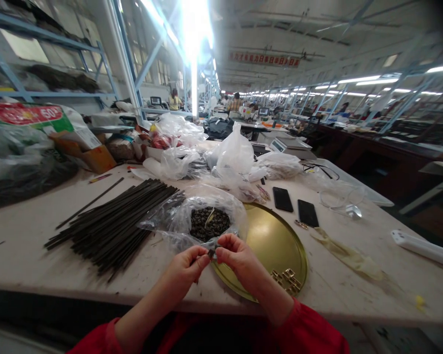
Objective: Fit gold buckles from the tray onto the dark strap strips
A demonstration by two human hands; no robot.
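My left hand point(186, 268) and my right hand point(236, 255) meet at the near edge of the table, fingers pinched together on one small dark metal part point(211, 252) held between them. Just beyond them lies an open clear plastic bag point(177, 216) holding a heap of small dark parts point(209, 222). Under my right hand sits a round gold tray point(269, 236) with several small brass pieces point(288, 280) at its near rim. A bundle of thin black rods point(114, 221) lies to the left of the bag.
Two black phones point(282, 199) point(307, 213) lie past the tray. Crumpled plastic bags point(232, 157) and boxes point(84, 147) crowd the back of the table. A white bar point(424, 248) lies at the right edge. Other workers sit at distant benches.
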